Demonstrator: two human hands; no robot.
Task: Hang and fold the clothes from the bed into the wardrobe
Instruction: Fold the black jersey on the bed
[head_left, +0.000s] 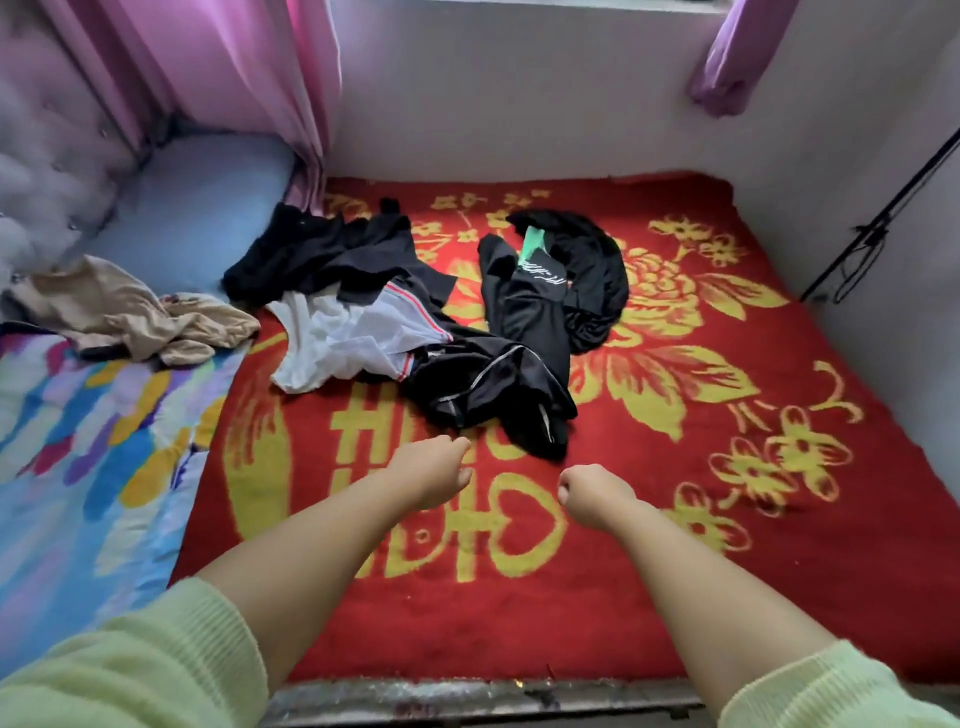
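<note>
Clothes (457, 338) lie heaped on the bed (675, 571) just beyond 2 curled, empty fists: left hand (434, 470) nearest the black trousers (488, 395), right hand (592, 493) beside it. Likely reaching for a first pick-up; next, pinch 1 garment free

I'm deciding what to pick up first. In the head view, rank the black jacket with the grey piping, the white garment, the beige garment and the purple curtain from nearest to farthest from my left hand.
From the left hand:
1. Black jacket with grey piping, just beyond the fingers.
2. White garment, farther back, to the left.
3. Beige garment, far left on the patterned quilt.
4. Purple curtain, top right by the wall.
</note>
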